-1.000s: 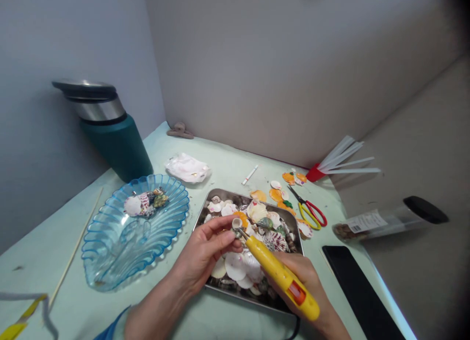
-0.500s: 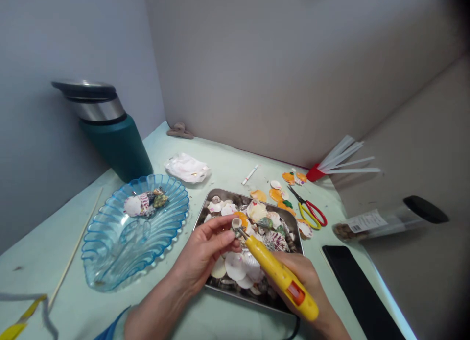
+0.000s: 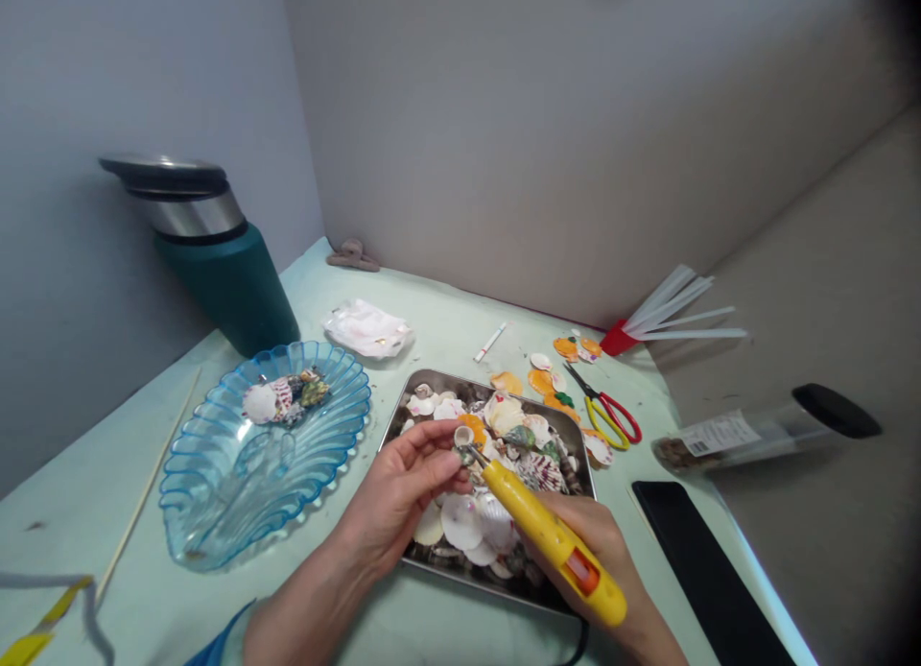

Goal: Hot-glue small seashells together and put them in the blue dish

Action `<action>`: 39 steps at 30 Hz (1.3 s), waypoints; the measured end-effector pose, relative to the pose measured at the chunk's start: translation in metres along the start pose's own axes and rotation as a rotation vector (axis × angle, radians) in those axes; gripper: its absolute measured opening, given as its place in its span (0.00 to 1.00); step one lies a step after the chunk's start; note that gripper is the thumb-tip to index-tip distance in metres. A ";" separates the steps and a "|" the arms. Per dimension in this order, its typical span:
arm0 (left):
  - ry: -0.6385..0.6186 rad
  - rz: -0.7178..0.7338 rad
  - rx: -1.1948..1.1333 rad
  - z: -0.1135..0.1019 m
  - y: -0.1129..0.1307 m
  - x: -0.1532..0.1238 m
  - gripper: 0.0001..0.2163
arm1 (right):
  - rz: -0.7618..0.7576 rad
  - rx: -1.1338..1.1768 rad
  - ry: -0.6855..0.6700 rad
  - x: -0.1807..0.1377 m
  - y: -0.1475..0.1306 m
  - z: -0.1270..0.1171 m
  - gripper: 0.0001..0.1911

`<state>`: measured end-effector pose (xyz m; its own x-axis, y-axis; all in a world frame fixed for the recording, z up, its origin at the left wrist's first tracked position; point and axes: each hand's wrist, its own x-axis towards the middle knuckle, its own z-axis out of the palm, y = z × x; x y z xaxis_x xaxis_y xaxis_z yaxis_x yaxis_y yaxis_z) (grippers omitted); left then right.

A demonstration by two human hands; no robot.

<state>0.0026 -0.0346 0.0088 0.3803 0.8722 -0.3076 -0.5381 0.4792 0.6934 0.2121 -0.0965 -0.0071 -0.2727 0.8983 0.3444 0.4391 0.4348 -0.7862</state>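
My left hand (image 3: 403, 493) pinches a small round shell (image 3: 464, 437) between thumb and fingers, above a metal tray (image 3: 392, 418) heaped with several seashells. My right hand (image 3: 597, 551) grips a yellow glue gun (image 3: 551, 541) with an orange trigger; its metal nozzle touches the small shell. A blue glass shell-shaped dish (image 3: 251, 464) to the left holds a little cluster of shells (image 3: 284, 397) near its far end.
A teal flask (image 3: 216, 263) stands at the back left. A wooden skewer (image 3: 148, 488), a crumpled white wrapper (image 3: 368, 328), red-and-yellow scissors (image 3: 604, 409), loose orange shells (image 3: 547, 378), glue sticks (image 3: 669, 316), a clear tube (image 3: 755, 434) and a black phone (image 3: 701, 570) lie around.
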 end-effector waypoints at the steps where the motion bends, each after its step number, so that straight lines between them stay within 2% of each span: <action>1: -0.001 0.001 -0.005 0.000 0.000 0.000 0.13 | 0.012 -0.005 -0.002 0.000 0.000 0.000 0.06; 7: -0.021 0.002 -0.018 0.000 0.000 -0.001 0.13 | 0.000 0.000 0.003 0.000 -0.001 0.000 0.02; 17: -0.019 0.000 -0.016 0.000 0.001 0.000 0.14 | -0.039 -0.019 0.025 -0.001 -0.001 0.000 0.04; 23: -0.028 0.003 -0.003 -0.001 0.000 0.000 0.14 | 0.033 -0.016 0.006 -0.004 0.003 0.000 0.01; 39: -0.035 0.017 0.000 -0.001 0.000 0.000 0.14 | 0.092 -0.072 -0.009 -0.004 0.000 -0.002 0.03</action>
<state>0.0018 -0.0347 0.0079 0.3971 0.8763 -0.2729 -0.5446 0.4643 0.6984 0.2147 -0.1005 -0.0074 -0.2364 0.9342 0.2673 0.5231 0.3542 -0.7752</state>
